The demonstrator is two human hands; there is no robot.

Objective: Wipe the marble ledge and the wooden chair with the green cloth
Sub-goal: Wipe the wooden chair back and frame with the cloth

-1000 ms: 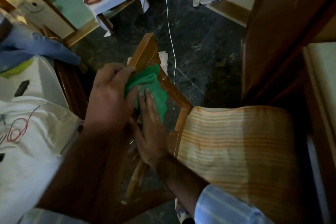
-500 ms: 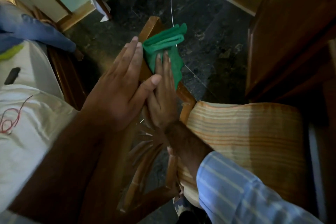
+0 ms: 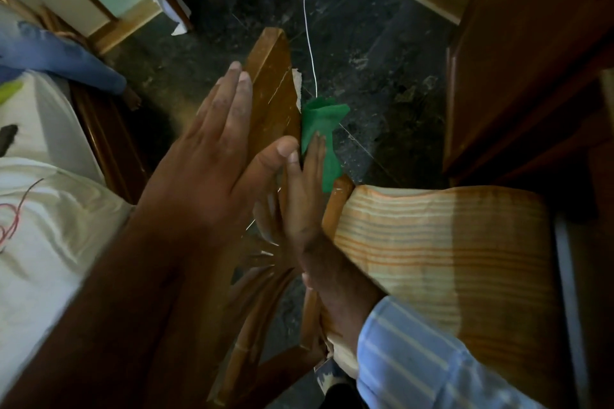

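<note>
Your right hand (image 3: 304,196) lay flat with fingers straight, pressing the green cloth (image 3: 324,139) against the seat-side face of the wooden chair (image 3: 270,100) back rail (no grip, just pressure). Your left hand (image 3: 212,156) was spread wide and released, its palm against the other face of that rail. Beyond the rail, the striped cushion (image 3: 432,252) covered the seat, and the dark floor (image 3: 375,43) lay below.

Two hands (image 3: 212,156) (image 3: 304,196), one green cloth (image 3: 320,129), one wooden chair (image 3: 270,90), one striped cushion (image 3: 438,252).
</note>
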